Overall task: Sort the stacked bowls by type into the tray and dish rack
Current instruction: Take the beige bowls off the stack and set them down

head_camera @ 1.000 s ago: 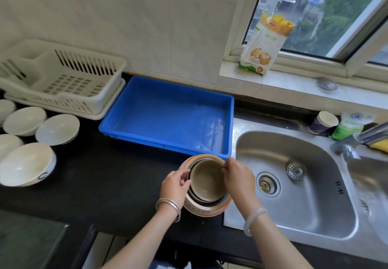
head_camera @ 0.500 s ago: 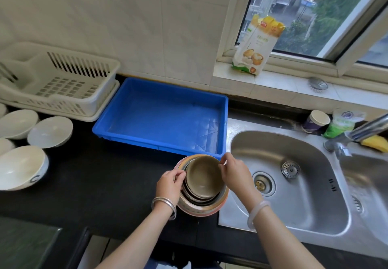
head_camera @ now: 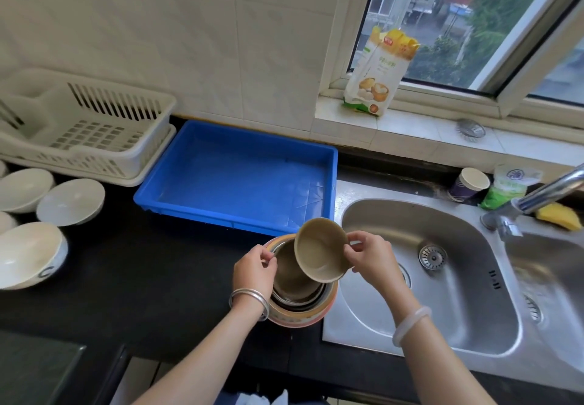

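Observation:
A stack of nested bowls [head_camera: 297, 297] stands on the black counter in front of the blue tray [head_camera: 240, 180], which holds nothing. My right hand [head_camera: 369, 256] pinches the rim of a small tan bowl [head_camera: 319, 249] and holds it tilted just above the stack. My left hand [head_camera: 254, 268] grips the left rim of the stack, whose outer bowl is orange and pink with a metal bowl and a tan one inside. The white dish rack [head_camera: 85, 129] sits at the far left against the wall, with no bowls in it.
Several white bowls [head_camera: 69, 200] lie on the counter left of the tray. A steel double sink [head_camera: 442, 272] with a faucet [head_camera: 543, 192] fills the right. A paper cup [head_camera: 469, 183], a green pouch and a yellow sponge stand behind it; a flour bag [head_camera: 376, 72] leans on the windowsill.
My right hand has lifted the top tan bowl out of the stack and tilted it. My left hand has stayed on the stack's rim.

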A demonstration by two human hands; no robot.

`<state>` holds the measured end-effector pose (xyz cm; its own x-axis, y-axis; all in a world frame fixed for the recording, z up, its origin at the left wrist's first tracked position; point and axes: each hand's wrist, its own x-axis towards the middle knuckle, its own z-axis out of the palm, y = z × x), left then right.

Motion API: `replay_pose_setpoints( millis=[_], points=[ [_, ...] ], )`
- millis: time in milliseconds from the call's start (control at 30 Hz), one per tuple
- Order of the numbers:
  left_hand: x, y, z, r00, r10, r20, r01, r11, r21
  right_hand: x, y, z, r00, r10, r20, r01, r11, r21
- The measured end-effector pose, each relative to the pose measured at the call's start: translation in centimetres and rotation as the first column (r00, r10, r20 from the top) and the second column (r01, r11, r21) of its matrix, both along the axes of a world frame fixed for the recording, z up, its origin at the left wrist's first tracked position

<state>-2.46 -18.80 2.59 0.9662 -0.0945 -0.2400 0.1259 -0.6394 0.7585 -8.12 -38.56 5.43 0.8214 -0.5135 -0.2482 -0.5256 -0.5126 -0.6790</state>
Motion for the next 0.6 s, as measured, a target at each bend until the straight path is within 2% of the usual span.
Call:
replay_pose_setpoints(
  millis=[133,267,367,500,600],
  points=[
    [0.7,0.6,0.7,0.999,0.03,-0.027,-0.031,0.999,-0.039,0.3,0.1,1.0,1.0,0.0,0.027,-0.001,0.999,0.039],
    [1.8,2.0,1.6,0.991,0.095,-0.097,-0.109,0.982,-0.153,1.3,0.6,2.2,0.996,-0.013,0.083,0.006,0.996,0.086],
    [2.8,4.2,2.1,0.97,0.184,-0.159,-0.22,0.941,-0.255,3.0,1.6,3.0,0.995,0.005,0.104,-0.016,0.994,0.111],
    [4.0,8.4,2.1,0.926,0.315,-0.207,-0.366,0.883,-0.294,6.3,4.3,2.8,0.992,0.04,0.122,-0.059,0.985,0.162],
    [4.5,12.2,1.3,0.86,0.442,-0.254,-0.505,0.808,-0.304,9.4,7.5,1.6,0.991,0.097,0.088,-0.111,0.98,0.167]
  ],
)
